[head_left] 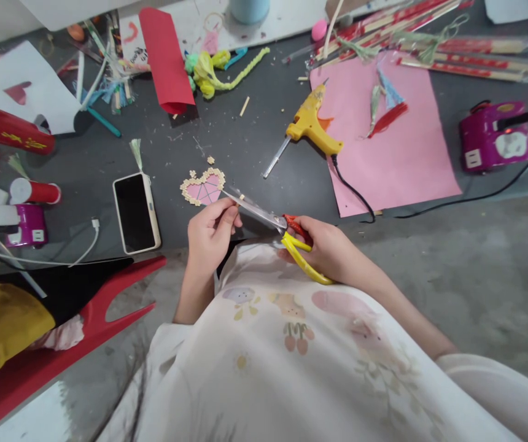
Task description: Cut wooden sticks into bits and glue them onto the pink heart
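My right hand (322, 245) grips a pair of scissors (264, 213) by their red and yellow handles, blades pointing left toward my other hand. At the blades, the fingers of my left hand (213, 227) are pinched on a small pale wooden piece (241, 197); most of it is hidden. Just beyond my left fingertips lies a pink heart (211, 186) edged with small beige pieces and crossed by dark lines. A loose beige cluster (211, 160) sits above it. To the right, a yellow glue gun (312, 123) rests with a clear glue stick out of its back.
A phone (135, 213) lies left of the heart. Pink paper (397, 166) with tassels and a purple power box (496, 138) with cables are at right. Wrapped chopsticks (476, 64), red paper (165, 58) and yellow-green yarn (209, 70) lie farther back. A red chair (102, 319) stands at left.
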`<control>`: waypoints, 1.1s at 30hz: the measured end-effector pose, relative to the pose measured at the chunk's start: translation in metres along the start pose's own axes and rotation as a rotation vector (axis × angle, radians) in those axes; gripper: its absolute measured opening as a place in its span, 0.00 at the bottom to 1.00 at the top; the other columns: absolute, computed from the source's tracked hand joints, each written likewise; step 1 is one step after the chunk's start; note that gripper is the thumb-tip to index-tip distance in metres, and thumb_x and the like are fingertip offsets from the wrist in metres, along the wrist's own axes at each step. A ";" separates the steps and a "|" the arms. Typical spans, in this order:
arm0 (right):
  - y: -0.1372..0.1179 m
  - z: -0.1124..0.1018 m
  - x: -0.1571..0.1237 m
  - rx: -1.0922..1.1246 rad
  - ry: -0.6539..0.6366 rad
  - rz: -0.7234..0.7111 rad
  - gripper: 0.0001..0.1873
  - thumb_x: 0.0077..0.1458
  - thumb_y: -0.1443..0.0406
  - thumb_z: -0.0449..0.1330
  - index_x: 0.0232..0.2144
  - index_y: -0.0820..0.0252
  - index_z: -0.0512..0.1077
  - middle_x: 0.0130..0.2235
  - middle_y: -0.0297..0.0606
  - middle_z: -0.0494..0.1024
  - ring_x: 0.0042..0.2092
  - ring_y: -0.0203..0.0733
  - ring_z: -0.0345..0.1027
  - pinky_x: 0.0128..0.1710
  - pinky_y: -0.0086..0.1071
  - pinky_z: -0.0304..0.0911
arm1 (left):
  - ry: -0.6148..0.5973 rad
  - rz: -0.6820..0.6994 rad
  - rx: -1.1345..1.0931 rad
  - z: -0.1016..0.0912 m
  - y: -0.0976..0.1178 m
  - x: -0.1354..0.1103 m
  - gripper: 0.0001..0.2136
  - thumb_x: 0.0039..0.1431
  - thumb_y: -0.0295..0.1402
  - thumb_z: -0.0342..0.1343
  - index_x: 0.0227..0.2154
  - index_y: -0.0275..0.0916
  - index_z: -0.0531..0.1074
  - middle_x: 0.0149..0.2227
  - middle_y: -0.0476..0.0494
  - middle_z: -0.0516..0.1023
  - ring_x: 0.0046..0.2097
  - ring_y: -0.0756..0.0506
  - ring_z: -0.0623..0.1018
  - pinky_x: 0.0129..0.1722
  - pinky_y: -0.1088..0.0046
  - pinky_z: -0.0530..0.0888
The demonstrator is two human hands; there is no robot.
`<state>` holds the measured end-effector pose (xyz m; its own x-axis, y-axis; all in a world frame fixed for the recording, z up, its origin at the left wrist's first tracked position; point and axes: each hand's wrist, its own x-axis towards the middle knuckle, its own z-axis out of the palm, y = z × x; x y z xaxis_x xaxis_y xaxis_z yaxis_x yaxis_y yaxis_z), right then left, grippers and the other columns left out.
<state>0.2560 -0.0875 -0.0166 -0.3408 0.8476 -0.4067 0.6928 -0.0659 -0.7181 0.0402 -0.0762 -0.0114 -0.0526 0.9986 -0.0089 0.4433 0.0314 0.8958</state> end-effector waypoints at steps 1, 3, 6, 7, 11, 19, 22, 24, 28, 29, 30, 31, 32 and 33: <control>0.000 0.000 0.000 -0.007 0.003 -0.001 0.18 0.46 0.51 0.61 0.32 0.57 0.67 0.27 0.32 0.70 0.26 0.34 0.58 0.27 0.28 0.53 | -0.001 0.002 0.007 0.000 0.000 0.000 0.12 0.62 0.39 0.53 0.28 0.38 0.75 0.22 0.51 0.72 0.23 0.54 0.69 0.25 0.77 0.67; -0.001 0.000 0.001 -0.030 0.008 0.002 0.17 0.47 0.50 0.60 0.29 0.57 0.65 0.26 0.31 0.69 0.25 0.34 0.56 0.26 0.28 0.51 | -0.004 -0.001 0.026 0.000 0.000 0.000 0.12 0.61 0.39 0.53 0.27 0.38 0.74 0.22 0.51 0.72 0.23 0.54 0.69 0.25 0.77 0.66; -0.001 0.000 0.003 -0.071 0.013 0.020 0.18 0.49 0.49 0.59 0.26 0.56 0.63 0.24 0.30 0.67 0.24 0.33 0.54 0.24 0.28 0.48 | -0.012 -0.002 0.063 -0.001 0.000 0.001 0.12 0.61 0.40 0.53 0.28 0.38 0.74 0.22 0.50 0.73 0.23 0.54 0.69 0.25 0.77 0.66; -0.001 0.000 0.003 -0.081 0.013 0.029 0.18 0.49 0.49 0.59 0.25 0.56 0.62 0.24 0.30 0.66 0.24 0.33 0.53 0.24 0.28 0.48 | -0.018 0.001 0.076 -0.001 -0.001 0.001 0.12 0.62 0.40 0.52 0.29 0.38 0.74 0.22 0.51 0.73 0.22 0.54 0.69 0.24 0.77 0.66; -0.001 -0.001 0.005 -0.059 0.008 0.063 0.20 0.47 0.48 0.60 0.24 0.56 0.61 0.22 0.28 0.65 0.24 0.33 0.52 0.24 0.28 0.47 | -0.057 0.032 0.150 -0.004 -0.002 0.007 0.12 0.63 0.39 0.51 0.34 0.39 0.75 0.22 0.50 0.74 0.24 0.52 0.71 0.27 0.76 0.68; -0.004 0.000 0.017 0.190 0.125 0.049 0.18 0.46 0.51 0.60 0.27 0.58 0.65 0.24 0.29 0.65 0.26 0.33 0.55 0.27 0.29 0.52 | 0.435 0.423 0.251 0.002 0.008 0.012 0.06 0.61 0.34 0.53 0.37 0.39 0.70 0.34 0.47 0.72 0.35 0.51 0.71 0.39 0.73 0.69; -0.003 0.003 0.027 0.320 0.186 0.028 0.17 0.46 0.51 0.61 0.28 0.58 0.65 0.24 0.29 0.66 0.26 0.34 0.55 0.28 0.29 0.54 | 0.335 0.403 0.023 0.016 0.007 0.007 0.07 0.59 0.37 0.54 0.36 0.40 0.68 0.34 0.48 0.70 0.36 0.51 0.71 0.38 0.73 0.70; -0.004 0.006 0.034 0.391 0.218 0.001 0.17 0.46 0.51 0.61 0.29 0.58 0.66 0.26 0.31 0.68 0.28 0.35 0.57 0.29 0.29 0.56 | 0.112 0.280 -0.141 0.028 0.004 0.004 0.18 0.57 0.42 0.57 0.48 0.41 0.65 0.43 0.42 0.71 0.42 0.49 0.73 0.39 0.72 0.71; -0.007 0.011 0.046 0.477 0.260 -0.040 0.16 0.46 0.52 0.61 0.30 0.58 0.67 0.27 0.31 0.70 0.28 0.35 0.59 0.30 0.30 0.57 | -0.246 0.128 -0.382 0.049 -0.004 0.005 0.40 0.48 0.50 0.62 0.61 0.43 0.52 0.61 0.33 0.60 0.60 0.39 0.66 0.55 0.62 0.69; -0.007 0.012 0.048 0.483 0.266 -0.048 0.16 0.46 0.53 0.61 0.30 0.58 0.67 0.27 0.31 0.70 0.28 0.35 0.59 0.29 0.30 0.57 | -0.309 0.100 -0.413 0.052 -0.006 0.006 0.43 0.47 0.50 0.63 0.62 0.44 0.51 0.63 0.34 0.58 0.62 0.38 0.64 0.59 0.59 0.65; -0.008 0.013 0.050 0.481 0.273 -0.053 0.16 0.46 0.53 0.61 0.30 0.58 0.67 0.26 0.30 0.69 0.27 0.35 0.58 0.29 0.30 0.57 | -0.367 0.080 -0.434 0.054 -0.007 0.006 0.44 0.45 0.49 0.65 0.63 0.44 0.50 0.64 0.34 0.57 0.64 0.38 0.61 0.62 0.57 0.61; -0.008 0.014 0.051 0.474 0.281 -0.057 0.15 0.46 0.54 0.61 0.30 0.58 0.66 0.25 0.29 0.68 0.27 0.34 0.57 0.28 0.29 0.56 | -0.407 0.056 -0.450 0.056 -0.008 0.007 0.46 0.44 0.48 0.66 0.63 0.45 0.49 0.65 0.35 0.55 0.65 0.37 0.59 0.64 0.56 0.58; -0.008 0.014 0.051 0.465 0.290 -0.058 0.15 0.46 0.54 0.61 0.29 0.58 0.66 0.25 0.29 0.67 0.26 0.34 0.56 0.28 0.29 0.56 | -0.437 0.035 -0.463 0.058 -0.009 0.007 0.47 0.43 0.47 0.67 0.64 0.46 0.49 0.66 0.36 0.54 0.66 0.37 0.58 0.65 0.56 0.56; -0.009 0.014 0.051 0.457 0.296 -0.061 0.14 0.46 0.54 0.61 0.29 0.58 0.66 0.25 0.29 0.67 0.26 0.34 0.56 0.28 0.29 0.55 | -0.455 0.016 -0.479 0.058 -0.009 0.007 0.49 0.41 0.47 0.68 0.64 0.47 0.48 0.66 0.37 0.53 0.66 0.36 0.57 0.66 0.55 0.55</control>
<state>0.2235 -0.0507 -0.0392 -0.1325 0.9648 -0.2271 0.3086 -0.1776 -0.9345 0.0882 -0.0670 -0.0456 0.3810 0.9205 -0.0867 -0.0120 0.0987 0.9950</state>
